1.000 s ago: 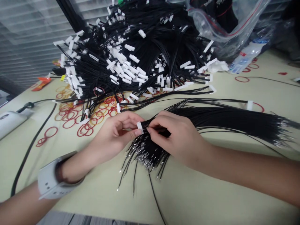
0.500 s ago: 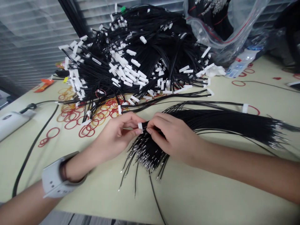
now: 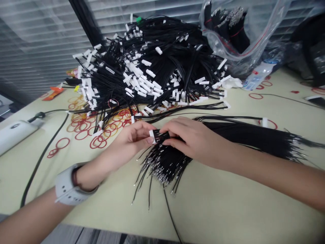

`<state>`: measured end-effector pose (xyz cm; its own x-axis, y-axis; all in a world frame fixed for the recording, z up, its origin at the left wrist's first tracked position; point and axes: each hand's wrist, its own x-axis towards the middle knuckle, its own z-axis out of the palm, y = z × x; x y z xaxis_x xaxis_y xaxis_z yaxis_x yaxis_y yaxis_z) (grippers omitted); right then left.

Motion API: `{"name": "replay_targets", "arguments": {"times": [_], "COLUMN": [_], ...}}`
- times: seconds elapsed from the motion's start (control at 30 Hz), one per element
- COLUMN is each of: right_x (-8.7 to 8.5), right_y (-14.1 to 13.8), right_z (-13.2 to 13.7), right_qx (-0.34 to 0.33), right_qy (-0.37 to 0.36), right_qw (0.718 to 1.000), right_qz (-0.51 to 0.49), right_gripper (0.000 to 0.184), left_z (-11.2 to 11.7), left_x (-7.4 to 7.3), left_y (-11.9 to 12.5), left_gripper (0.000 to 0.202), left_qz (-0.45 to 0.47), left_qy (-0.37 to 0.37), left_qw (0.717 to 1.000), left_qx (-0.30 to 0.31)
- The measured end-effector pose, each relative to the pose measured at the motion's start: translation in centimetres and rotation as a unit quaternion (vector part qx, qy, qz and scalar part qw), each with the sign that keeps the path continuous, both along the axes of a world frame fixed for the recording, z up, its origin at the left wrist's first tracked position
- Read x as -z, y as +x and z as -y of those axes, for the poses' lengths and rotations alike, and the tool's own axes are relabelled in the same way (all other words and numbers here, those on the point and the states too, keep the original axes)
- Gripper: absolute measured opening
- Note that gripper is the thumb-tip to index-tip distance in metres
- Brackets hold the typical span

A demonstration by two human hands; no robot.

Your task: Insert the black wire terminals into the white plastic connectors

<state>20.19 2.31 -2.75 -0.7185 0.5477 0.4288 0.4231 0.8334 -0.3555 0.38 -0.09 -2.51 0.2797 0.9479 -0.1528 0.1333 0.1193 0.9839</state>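
My left hand (image 3: 133, 139) pinches a small white connector housing (image 3: 152, 136) between thumb and fingertips. My right hand (image 3: 193, 139) is closed on thin black wires (image 3: 162, 136) that run into that housing. Both hands meet above a loose bundle of black wires (image 3: 241, 135) that lies across the table, its metal terminal ends (image 3: 158, 169) fanned out just below my hands. A light-coloured watch sits on my left wrist (image 3: 66, 186).
A big heap of black wires with white connectors (image 3: 152, 67) fills the back of the table. Red and yellow rubber bands (image 3: 83, 125) are scattered at the left. A clear bag of wires (image 3: 233, 30), a plastic bottle (image 3: 256, 76), a white device (image 3: 14, 134) and its black cable (image 3: 43, 157) lie around.
My hands stay together on the connector and shift slightly up in the picture. My right fingers have flattened over the wires at the housing. The view has tilted up a little.
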Motion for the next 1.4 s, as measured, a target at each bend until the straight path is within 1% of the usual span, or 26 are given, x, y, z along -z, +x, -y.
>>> {"name": "replay_targets", "arguments": {"times": [0.07,0.1,0.17,0.23,0.3,0.37,0.47,0.57,0.7,0.83,1.03,1.17,1.27,1.4], "right_x": [0.1,0.1,0.1,0.2,0.6,1.2,2.2,2.7,2.6,2.5,2.7,2.8,2.9,2.9], "right_y": [0.1,0.2,0.2,0.1,0.0,-0.2,-0.3,-0.4,-0.5,-0.4,-0.4,-0.4,-0.3,-0.3], "right_z": [-0.1,-0.1,-0.1,0.1,0.3,0.6,0.9,1.0,1.0,1.1,1.0,0.8,0.8,0.9], "right_qx": [-0.024,-0.026,-0.017,0.007,0.028,0.03,0.027,0.045,0.049,0.03,-0.013,-0.044,-0.068,-0.071], "right_qy": [0.066,0.097,0.145,0.169,0.177,0.188,0.212,0.222,0.236,0.241,0.224,0.222,0.225,0.224], "right_qw": [0.997,0.995,0.989,0.986,0.982,0.977,0.974,0.972,0.969,0.968,0.97,0.968,0.965,0.965], "right_qz": [0.018,0.026,0.03,-0.002,-0.056,-0.091,-0.078,-0.06,-0.057,-0.06,-0.094,-0.109,-0.119,-0.118], "right_gripper": [0.01,0.01,0.017,0.02,0.019,0.017,0.019,0.022,0.022,0.022,0.021,0.021,0.021,0.023], "left_z": [-0.1,-0.1,-0.1,-0.1,0.0,0.0,0.0,0.1,0.2,0.2,0.1,0.3,0.5,0.8], "left_x": [0.2,0.3,0.4,0.4,0.3,0.2,0.0,-0.2,-0.3,-0.2,-0.1,-0.3,-0.4,-0.5], "left_y": [-0.2,-0.2,-0.3,-0.4,-0.4,-0.4,-0.3,-0.2,-0.1,-0.1,-0.1,0.1,0.2,0.3], "left_gripper": [0.018,0.019,0.02,0.021,0.021,0.02,0.017,0.016,0.016,0.017,0.017,0.015,0.014,0.011], "left_qz": [0.012,0.017,0.023,0.027,0.031,0.032,0.029,0.027,0.023,0.019,0.009,0.002,-0.022,-0.071], "left_qy": [-0.017,-0.023,-0.031,-0.038,-0.043,-0.043,-0.033,-0.028,-0.028,-0.031,-0.02,0.013,0.042,0.079], "left_qw": [1.0,1.0,0.999,0.999,0.998,0.998,0.999,0.999,0.999,0.999,1.0,1.0,0.998,0.994], "left_qx": [-0.006,-0.009,-0.016,-0.024,-0.031,-0.032,-0.019,-0.011,-0.013,-0.008,0.008,0.027,0.031,0.03]}}
